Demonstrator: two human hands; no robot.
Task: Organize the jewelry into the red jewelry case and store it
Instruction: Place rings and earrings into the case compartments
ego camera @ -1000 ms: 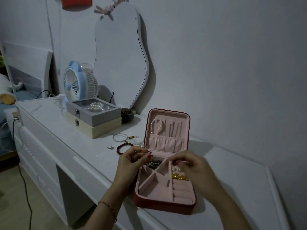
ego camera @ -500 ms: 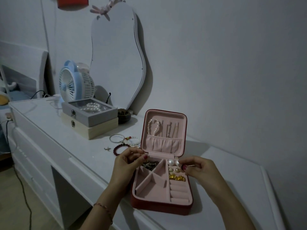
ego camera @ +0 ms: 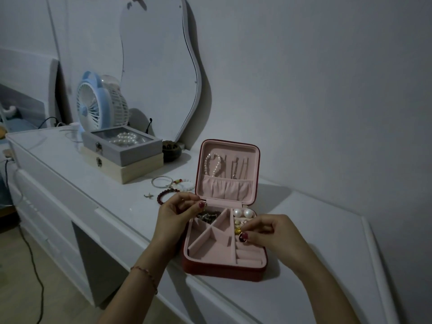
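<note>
Right now, case: your red jewelry case (ego camera: 224,270) lies open on the white dresser (ego camera: 304,230), near its front edge, with the lid (ego camera: 228,171) standing upright at the back.
Lid: a pearl strand (ego camera: 214,166) and thin chains (ego camera: 237,168) hang inside it above a gathered pink pocket (ego camera: 225,189).
Tray: pink dividers split the left part into triangular sections; the rear one holds dark beaded pieces (ego camera: 208,216).
Right side of tray: two large pearls (ego camera: 243,213) sit at the back, smaller pearl studs (ego camera: 240,222) just in front of them, then a gold piece (ego camera: 238,230), then the ring rolls (ego camera: 249,256) at the front.
Right hand: your right hand (ego camera: 271,237) hovers over the right side of the tray, fingers curled, thumb and forefinger pinched together beside the gold piece; you cannot tell what, if anything, is between them.
Left hand: your left hand (ego camera: 177,213) is at the rear left corner of the case, fingertips curled and pinching something small that is too tiny to make out.
Wrist: a thin bracelet (ego camera: 146,275) circles your left wrist.
Loose jewelry: a dark red bead bracelet (ego camera: 163,196), a silver bangle (ego camera: 161,182), a white bead bracelet (ego camera: 184,185) and a small charm (ego camera: 148,195) lie on the dresser left of the lid.
Farther back: a grey glass-topped box (ego camera: 121,146) with pearls sits on a wooden box (ego camera: 124,168), a dark bowl (ego camera: 171,150) beside them, a blue fan (ego camera: 93,106) and a wavy mirror (ego camera: 159,66) behind.
</note>
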